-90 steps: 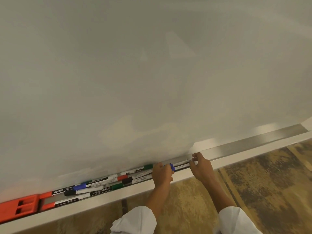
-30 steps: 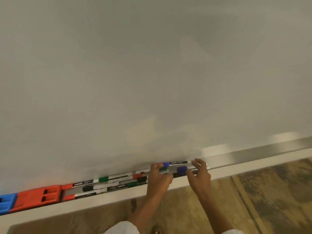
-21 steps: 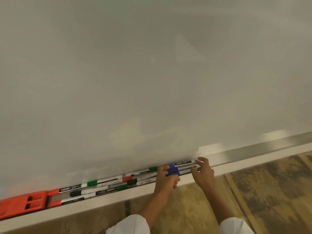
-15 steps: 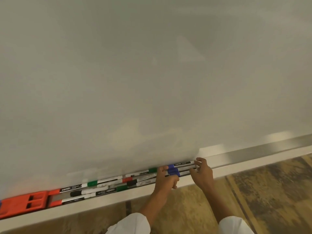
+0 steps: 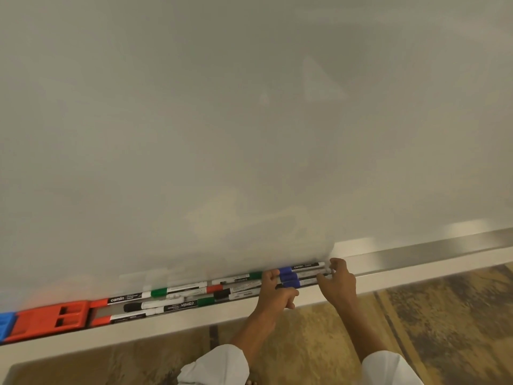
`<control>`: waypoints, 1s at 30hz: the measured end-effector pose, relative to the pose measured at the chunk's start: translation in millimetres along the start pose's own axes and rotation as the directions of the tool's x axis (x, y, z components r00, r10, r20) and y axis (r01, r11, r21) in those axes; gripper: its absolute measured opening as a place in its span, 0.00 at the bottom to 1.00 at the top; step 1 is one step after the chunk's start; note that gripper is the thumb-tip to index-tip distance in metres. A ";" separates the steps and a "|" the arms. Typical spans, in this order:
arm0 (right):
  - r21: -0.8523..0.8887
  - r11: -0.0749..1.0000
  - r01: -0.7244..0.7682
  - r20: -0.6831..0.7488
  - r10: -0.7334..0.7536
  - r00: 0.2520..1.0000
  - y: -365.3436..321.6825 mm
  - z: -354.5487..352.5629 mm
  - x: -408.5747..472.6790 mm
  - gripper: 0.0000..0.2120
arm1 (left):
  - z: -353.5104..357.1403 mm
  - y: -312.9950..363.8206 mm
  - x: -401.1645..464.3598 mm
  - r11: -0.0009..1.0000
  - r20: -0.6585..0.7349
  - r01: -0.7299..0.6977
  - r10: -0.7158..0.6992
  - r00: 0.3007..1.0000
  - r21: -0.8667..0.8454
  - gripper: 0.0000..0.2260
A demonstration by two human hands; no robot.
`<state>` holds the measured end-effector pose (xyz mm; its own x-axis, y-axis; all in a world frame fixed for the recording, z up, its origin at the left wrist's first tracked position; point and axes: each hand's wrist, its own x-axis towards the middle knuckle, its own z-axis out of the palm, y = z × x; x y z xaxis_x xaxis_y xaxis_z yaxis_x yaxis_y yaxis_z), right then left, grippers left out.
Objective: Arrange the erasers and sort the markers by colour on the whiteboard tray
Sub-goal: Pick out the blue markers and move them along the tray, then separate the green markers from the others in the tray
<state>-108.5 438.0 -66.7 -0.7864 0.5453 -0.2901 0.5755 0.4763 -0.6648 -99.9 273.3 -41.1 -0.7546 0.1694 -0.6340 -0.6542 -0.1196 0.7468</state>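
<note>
On the long white whiteboard tray (image 5: 416, 269), three blue-capped white markers (image 5: 298, 275) lie together, caps aligned, at about 5 o'clock in the view. The left hand (image 5: 273, 293) touches their cap ends with curled fingers, and the right hand (image 5: 337, 283) pinches their tail ends. The blue group seems finished. At 7 o'clock, green, red and black-capped markers (image 5: 180, 297) are mixed and not yet sorted. The orange plastic eraser (image 5: 50, 319) and blue eraser (image 5: 4, 325) sit side by side.

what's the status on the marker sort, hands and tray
Left hand and right hand bracket the blue markers, fingers at each end. Three blue caps grouped on the tray. Green, red, black markers still mixed leftward, beside the orange eraser.
</note>
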 end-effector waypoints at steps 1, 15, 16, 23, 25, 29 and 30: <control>0.011 1.000 0.001 0.002 -0.001 1.000 0.0 0.3 0.1 0.27 | 0.1 1.1 -0.7 1.000 0.008 -0.001 0.001 1.000 -0.001 0.28; 0.165 0.970 0.176 -0.079 -0.165 0.983 -16.1 2.6 -40.3 0.20 | -37.4 -1.1 -23.9 0.966 -0.104 -0.124 0.151 0.983 0.225 0.23; 0.186 0.963 0.197 -0.031 -0.194 0.980 -18.2 10.6 -49.5 0.18 | -51.6 -2.7 -28.2 0.950 -0.168 -0.154 0.204 0.964 0.273 0.20; 0.155 0.968 0.200 0.242 -0.233 0.942 -34.4 73.4 -86.1 0.19 | -127.7 -3.1 -45.6 0.807 -0.357 -0.085 0.350 0.866 0.584 0.14; 0.119 0.968 0.219 0.250 -0.243 0.937 -37.5 81.0 -85.6 0.19 | -133.2 -7.0 -48.6 0.785 -0.355 -0.046 0.330 0.875 0.617 0.17; 0.054 0.972 0.228 0.238 -0.234 0.942 -40.3 87.5 -82.4 0.20 | -136.5 -9.6 -51.1 0.810 -0.350 0.012 0.239 0.906 0.586 0.21; 0.043 0.973 0.228 0.237 -0.232 0.943 -40.5 88.5 -81.3 0.20 | -136.5 -8.1 -51.2 0.818 -0.345 0.012 0.229 0.910 0.575 0.21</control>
<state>-87.7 313.2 -77.1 -0.9285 0.2406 -0.2830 0.3708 0.5580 -0.7424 -62.8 132.1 -42.2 -0.8541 -0.2105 -0.4756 -0.5153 0.4666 0.7189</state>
